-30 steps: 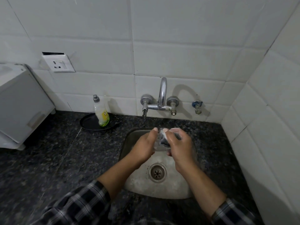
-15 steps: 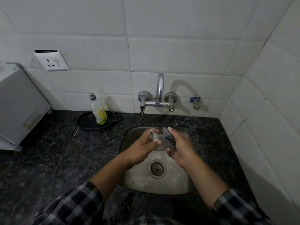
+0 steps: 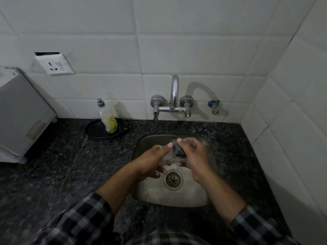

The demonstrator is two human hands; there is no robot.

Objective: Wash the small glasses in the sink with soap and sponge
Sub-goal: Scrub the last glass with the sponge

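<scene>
Head view, left hand: the left hand (image 3: 152, 161) is over the middle of the sink (image 3: 185, 197), fingers curled round a small glass (image 3: 167, 159), with the thumb lying along the glass's upper side.
Head view, right hand: the right hand (image 3: 194, 156) is just beside the left and pinches a dark sponge (image 3: 178, 149), which is pressed against the glass.
Glass: clear and hard to make out, held between both hands above the basin, a little toward the back edge from the drain (image 3: 173, 179); whether it is upright or tilted cannot be told.
Sink: a steel basin set in the dark speckled counter (image 3: 79, 165), nearer the counter's right edge.
Tap: a chrome tap (image 3: 174, 96) on the tiled wall (image 3: 194, 50) behind the sink's back edge, with a small valve (image 3: 214, 106) to its right.
Soap: a soap bottle (image 3: 108, 119) stands upright on a black plate (image 3: 95, 131) at the counter's back edge, left of the sink.
Left end of counter: a white appliance (image 3: 21, 112), with a wall socket (image 3: 54, 64) above it.
Sleeves: checked cuffs, left sleeve (image 3: 79, 220) and right sleeve (image 3: 256, 225), at the counter's front edge.
</scene>
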